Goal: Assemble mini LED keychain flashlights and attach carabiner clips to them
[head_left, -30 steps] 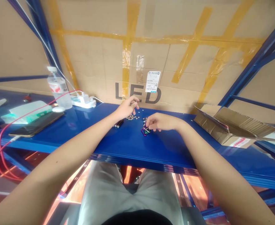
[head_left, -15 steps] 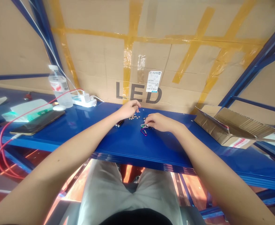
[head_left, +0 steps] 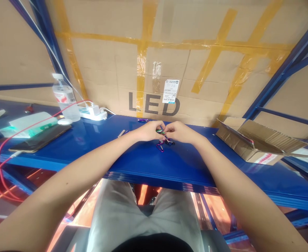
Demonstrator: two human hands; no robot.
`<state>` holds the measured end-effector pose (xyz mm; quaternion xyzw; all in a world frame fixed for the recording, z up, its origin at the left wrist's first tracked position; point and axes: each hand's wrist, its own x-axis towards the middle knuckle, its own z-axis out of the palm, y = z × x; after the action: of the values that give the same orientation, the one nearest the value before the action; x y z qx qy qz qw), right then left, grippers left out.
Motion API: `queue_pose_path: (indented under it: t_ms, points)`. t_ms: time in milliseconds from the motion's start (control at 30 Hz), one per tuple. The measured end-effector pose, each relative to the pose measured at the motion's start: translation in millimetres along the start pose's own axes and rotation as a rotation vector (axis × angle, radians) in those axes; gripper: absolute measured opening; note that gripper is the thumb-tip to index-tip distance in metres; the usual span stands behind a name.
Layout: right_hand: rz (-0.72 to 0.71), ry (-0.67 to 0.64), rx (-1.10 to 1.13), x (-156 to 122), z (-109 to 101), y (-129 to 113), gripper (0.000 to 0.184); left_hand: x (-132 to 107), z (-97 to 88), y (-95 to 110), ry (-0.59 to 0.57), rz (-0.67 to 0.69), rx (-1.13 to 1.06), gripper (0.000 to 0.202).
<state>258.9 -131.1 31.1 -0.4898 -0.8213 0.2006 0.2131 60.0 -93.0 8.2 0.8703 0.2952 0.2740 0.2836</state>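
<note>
My left hand (head_left: 149, 131) and my right hand (head_left: 178, 132) meet fingertip to fingertip over the blue shelf (head_left: 143, 157). Both are closed in a pinch on a small green clip (head_left: 160, 132) held between them. Just below the fingers lies a small heap of coloured carabiner clips (head_left: 164, 143), purple and dark ones among them. A purple clip (head_left: 142, 120) lies alone behind my left hand. The small metal parts seen earlier are hidden under my left hand.
A water bottle (head_left: 65, 98), a white power strip (head_left: 93, 112), a phone (head_left: 38, 139) with a red cable (head_left: 1, 157) and a white-green pack (head_left: 28, 124) are at the left. An open cardboard box (head_left: 258, 144) lies at the right. A taped "LED" carton (head_left: 154, 63) forms the back wall.
My left hand has moved right from the pile of small metal parts to meet my right hand. Both now pinch one green clip lifted slightly from the heap.
</note>
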Motion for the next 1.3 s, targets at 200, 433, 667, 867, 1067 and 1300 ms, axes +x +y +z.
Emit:
queue_pose_path:
  t_ms: [200, 433, 667, 867, 1067, 1300]
  points:
    - [0.004, 0.031, 0.041, 0, -10, 5, 0.014, 3, -3.3, -8, -0.031, -0.044, -0.075, 0.023]
    - [0.101, 0.150, 0.313, -3, -11, -6, 0.005, 1, -9.5, 2, 0.028, -0.124, -0.232, 0.012]
    - [0.079, 0.385, 0.864, 7, -1, -6, 0.019, 2, -8.2, 9, 0.087, -0.173, -0.249, 0.006]
    - [0.202, 0.333, 0.833, 5, -4, -1, 0.018, 6, -12.4, -1, 0.180, -0.179, -0.265, 0.009]
    - [0.239, 0.202, 0.756, 7, 1, 1, 0.014, 4, -14.5, 4, 0.187, -0.225, -0.371, 0.017]
    - [0.277, 0.155, 0.737, 7, 0, -2, 0.022, 5, -14.4, 4, 0.162, -0.202, -0.410, 0.032]
